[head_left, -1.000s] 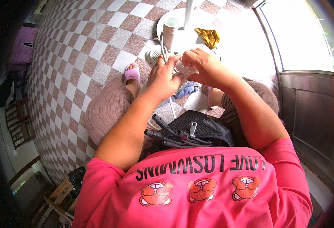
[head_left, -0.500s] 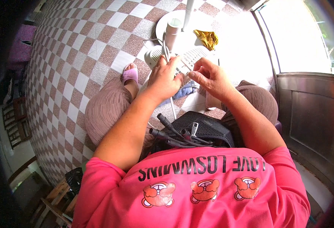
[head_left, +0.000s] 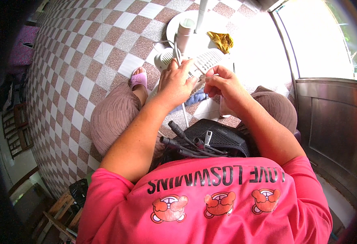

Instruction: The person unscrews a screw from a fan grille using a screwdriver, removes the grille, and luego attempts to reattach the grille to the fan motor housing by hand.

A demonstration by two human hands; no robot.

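Observation:
A white plastic appliance with slotted vents [head_left: 209, 59], probably a fan's motor housing, is between my knees. A short white tube [head_left: 184, 34] stands up from it, with a grey cable beside the tube. My left hand [head_left: 173, 83] grips the housing at the tube's foot, fingers closed over it. The thumb and fingers of my right hand [head_left: 223, 83] pinch together at the housing's near right edge. Whatever lies between those fingertips is too small to make out. Under the housing shows a blue cloth [head_left: 194, 97].
Beyond the housing, a round white base [head_left: 174, 30] with a pole [head_left: 201, 16] stands on the checkered floor, a yellow cloth [head_left: 221, 41] at its right. Black cables [head_left: 178, 130] and a black mesh bag [head_left: 215, 136] are at my waist. A dark door panel [head_left: 333, 118] stands at right.
My right hand's fingers have curled in and shifted slightly down at the housing's edge, uncovering more of the vents. The left hand has barely moved.

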